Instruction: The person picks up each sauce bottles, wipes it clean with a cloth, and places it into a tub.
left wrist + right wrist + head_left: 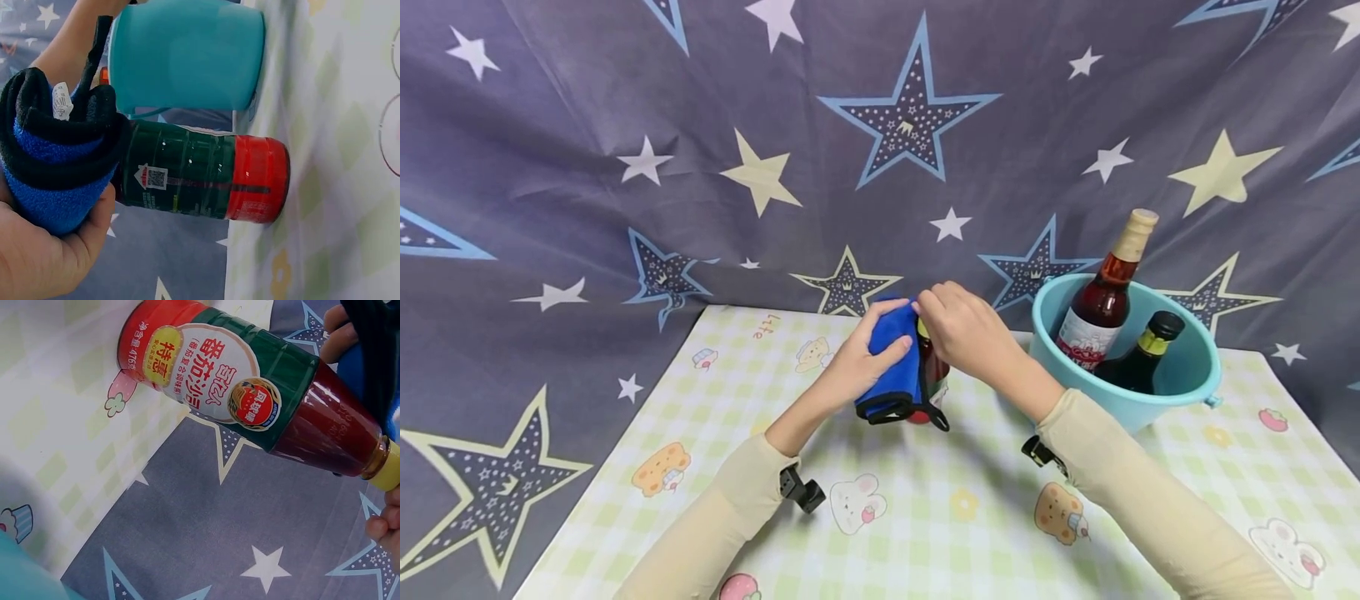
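A ketchup bottle (219,375) with a yellow cap (386,467), a dark green label and a red lower band stands upright between my hands. Whether its base touches the table I cannot tell. My left hand (855,360) grips a folded blue towel (891,367) with black edging, held against the bottle's near left side. From the towel's lower end hangs a black loop (936,414). At the top of the bottle, the curled fingers of my right hand (966,329) hold the cap; the head view hides most of it behind this hand and the towel.
Right of the bottle is a light blue bucket (1213,358). Inside lean a red-brown bottle (1097,304) with a pale neck wrap and a dark bottle (1138,362) with a black cap. A checked cloth (925,533) covers the table; a starry curtain (700,100) hangs behind.
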Available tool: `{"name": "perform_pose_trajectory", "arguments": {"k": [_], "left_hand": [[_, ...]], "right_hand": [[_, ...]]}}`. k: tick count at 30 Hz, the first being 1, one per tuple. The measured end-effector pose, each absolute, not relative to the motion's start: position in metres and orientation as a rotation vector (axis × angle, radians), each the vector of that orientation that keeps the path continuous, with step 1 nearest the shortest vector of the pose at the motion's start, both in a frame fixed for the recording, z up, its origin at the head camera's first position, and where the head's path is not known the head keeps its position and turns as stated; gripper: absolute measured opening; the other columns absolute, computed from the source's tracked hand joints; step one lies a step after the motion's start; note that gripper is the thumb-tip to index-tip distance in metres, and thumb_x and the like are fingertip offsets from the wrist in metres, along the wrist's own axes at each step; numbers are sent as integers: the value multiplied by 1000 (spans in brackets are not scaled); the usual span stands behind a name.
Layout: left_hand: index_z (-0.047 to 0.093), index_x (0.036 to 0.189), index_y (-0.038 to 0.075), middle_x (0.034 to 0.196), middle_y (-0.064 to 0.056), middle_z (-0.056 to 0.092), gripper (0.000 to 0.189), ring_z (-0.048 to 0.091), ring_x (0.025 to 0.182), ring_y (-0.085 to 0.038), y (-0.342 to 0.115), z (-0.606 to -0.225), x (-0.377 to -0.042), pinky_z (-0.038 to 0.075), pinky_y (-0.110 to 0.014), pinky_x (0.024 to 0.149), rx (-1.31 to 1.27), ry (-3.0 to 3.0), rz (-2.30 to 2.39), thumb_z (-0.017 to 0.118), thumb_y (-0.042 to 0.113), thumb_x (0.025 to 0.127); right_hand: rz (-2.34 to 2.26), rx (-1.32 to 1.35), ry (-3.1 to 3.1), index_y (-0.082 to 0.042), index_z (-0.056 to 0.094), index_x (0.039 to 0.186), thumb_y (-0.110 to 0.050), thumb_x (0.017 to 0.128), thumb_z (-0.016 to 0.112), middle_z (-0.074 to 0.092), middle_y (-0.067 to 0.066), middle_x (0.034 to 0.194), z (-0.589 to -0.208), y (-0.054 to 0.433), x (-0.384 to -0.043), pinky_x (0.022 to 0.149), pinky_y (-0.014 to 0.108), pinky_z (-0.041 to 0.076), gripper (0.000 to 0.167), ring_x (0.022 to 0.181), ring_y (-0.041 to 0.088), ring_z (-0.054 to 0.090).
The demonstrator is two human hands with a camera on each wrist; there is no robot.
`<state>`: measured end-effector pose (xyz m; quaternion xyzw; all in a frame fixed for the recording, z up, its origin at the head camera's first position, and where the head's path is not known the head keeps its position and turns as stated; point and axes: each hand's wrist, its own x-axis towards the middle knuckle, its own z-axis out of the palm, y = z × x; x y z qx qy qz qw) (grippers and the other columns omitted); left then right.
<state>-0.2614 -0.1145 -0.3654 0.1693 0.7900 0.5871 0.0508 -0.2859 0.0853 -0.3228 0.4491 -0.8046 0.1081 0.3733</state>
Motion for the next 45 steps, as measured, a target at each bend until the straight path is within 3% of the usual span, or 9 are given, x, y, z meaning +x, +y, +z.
{"name": "perform_pose_trajectory", "arguments": {"k": [7, 13, 18, 20, 22, 26, 32, 45], "left_hand": [[40, 151, 33, 159, -6, 40, 50, 43, 144, -32, -124, -388, -259, 39, -57, 113, 468, 2473, 1633, 58, 31, 105], [40, 150, 38, 150, -14, 49, 51, 62, 119, -34, -125, -385, -260, 54, -49, 95, 443, 2506, 1545, 59, 33, 103], [40, 150, 39, 147, -17, 52, 51, 64, 114, -34, -127, -381, -262, 56, -48, 91, 461, 2527, 1504, 59, 32, 103], [39, 150, 39, 149, -16, 51, 52, 63, 117, -34, -127, -381, -262, 55, -49, 93, 472, 2526, 1505, 59, 32, 103], [39, 151, 38, 150, -16, 49, 52, 62, 119, -34, -127, -381, -261, 54, -50, 95, 480, 2520, 1512, 59, 32, 103], [38, 152, 36, 153, -15, 47, 52, 60, 122, -35, -127, -382, -260, 52, -52, 98, 478, 2503, 1537, 58, 30, 104], [38, 153, 33, 154, -16, 45, 52, 55, 130, -36, -119, -386, -261, 48, -56, 104, 456, 2504, 1569, 57, 29, 104], [40, 151, 35, 152, -17, 48, 51, 60, 120, -35, -114, -388, -262, 52, -51, 97, 399, 2510, 1549, 57, 27, 103]], "right_hand": [[296, 1156, -2031, -1, 54, 84, -5, 99, 61, 47, 8, 67, -324, 86, -287, 54, 30, 36, 17, 61, 21, 42], [315, 1176, -2015, -3, 51, 82, -3, 97, 64, 44, 7, 67, -324, 86, -290, 54, 29, 32, 20, 61, 20, 39], [331, 1178, -2012, -2, 51, 84, -18, 110, 42, 44, 6, 68, -324, 84, -290, 55, 29, 32, 32, 62, 20, 38], [333, 1177, -2010, -2, 51, 84, -24, 112, 32, 43, 6, 68, -324, 84, -290, 55, 28, 32, 40, 62, 20, 38], [333, 1180, -2009, -2, 51, 85, -25, 112, 29, 43, 6, 68, -324, 83, -290, 56, 28, 31, 42, 62, 20, 38], [321, 1191, -2008, -2, 50, 85, -19, 111, 41, 42, 7, 68, -325, 84, -291, 57, 29, 31, 32, 63, 21, 37], [335, 1175, -2032, -2, 51, 86, -3, 100, 62, 45, 8, 70, -324, 86, -294, 59, 31, 34, 17, 65, 22, 39], [343, 1177, -2063, -3, 50, 86, -3, 100, 60, 44, 8, 72, -326, 91, -293, 64, 31, 33, 18, 67, 22, 37]]}}
